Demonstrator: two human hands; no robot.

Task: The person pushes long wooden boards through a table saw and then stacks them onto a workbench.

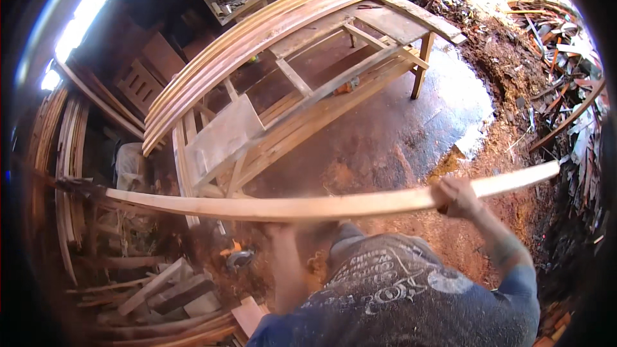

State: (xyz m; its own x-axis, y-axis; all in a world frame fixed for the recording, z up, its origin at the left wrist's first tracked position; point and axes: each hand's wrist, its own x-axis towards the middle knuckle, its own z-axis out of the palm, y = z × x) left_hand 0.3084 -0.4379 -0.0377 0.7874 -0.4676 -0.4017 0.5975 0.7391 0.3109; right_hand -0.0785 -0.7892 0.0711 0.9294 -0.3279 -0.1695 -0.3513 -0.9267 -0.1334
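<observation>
Stretching over reddish-brown workshop floor (392,236) — plank (347,206), right grip (456,197) clasping it, left grip (281,231) unclear, workbench (231,130) beyond

Long board (321,207): pale bare wood, matt, looks smooth along its visible face; stacked planks (225,53) are likewise unvarnished wood. Workbench (225,135) reads as dull, dusty, worn wood, and the shirt (398,295) as matt cloth speckled with pale dust. Floor (443,90) shows a hard grey sheen, bordered by rough, crumbly reddish-brown debris (379,244).
</observation>
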